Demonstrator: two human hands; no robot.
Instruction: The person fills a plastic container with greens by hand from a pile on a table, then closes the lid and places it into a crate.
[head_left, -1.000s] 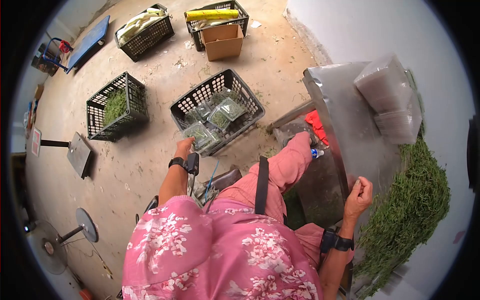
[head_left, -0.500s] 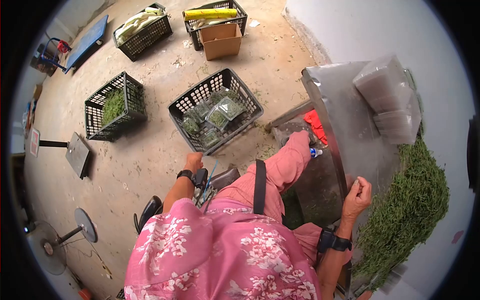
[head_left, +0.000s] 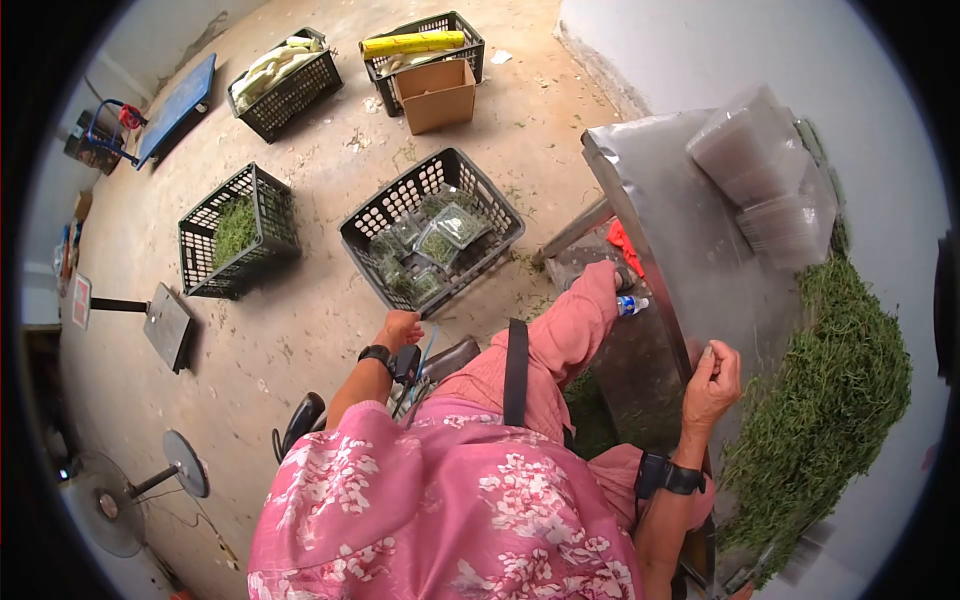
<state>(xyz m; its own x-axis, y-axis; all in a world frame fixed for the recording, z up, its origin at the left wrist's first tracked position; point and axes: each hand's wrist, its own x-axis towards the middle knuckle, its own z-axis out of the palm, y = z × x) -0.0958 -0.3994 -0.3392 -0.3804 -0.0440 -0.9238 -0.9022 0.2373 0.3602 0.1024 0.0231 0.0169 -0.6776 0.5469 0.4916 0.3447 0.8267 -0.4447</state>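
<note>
My left hand (head_left: 402, 327) is closed, close to the near corner of a black plastic crate (head_left: 375, 275). Whether it touches the crate or holds anything is hidden. Inside the crate lie several clear plastic boxes (head_left: 437, 245) of green sprigs. At the edge of a metal-topped table (head_left: 655, 160), my right hand (head_left: 714, 382) has its thumb and fingers drawn together; I cannot make out anything in them. To its right is a large heap of green sprigs (head_left: 830, 390). Stacks of clear plastic containers (head_left: 750, 150) stand at the table's far end.
A second crate (head_left: 235, 230) holds loose greens. Farther back are a crate of pale long vegetables (head_left: 285, 85), a yellow roll (head_left: 412, 44) and a cardboard box (head_left: 437, 97). A platform scale (head_left: 170, 325), a fan (head_left: 105, 503) and a blue trolley (head_left: 177, 108) stand left. A bottle (head_left: 630, 305) lies below the table.
The view has shifted slightly, so the crates and scale appear a little lower. My left hand appears slightly farther right, still beside the crate corner. My right hand keeps its curled shape.
</note>
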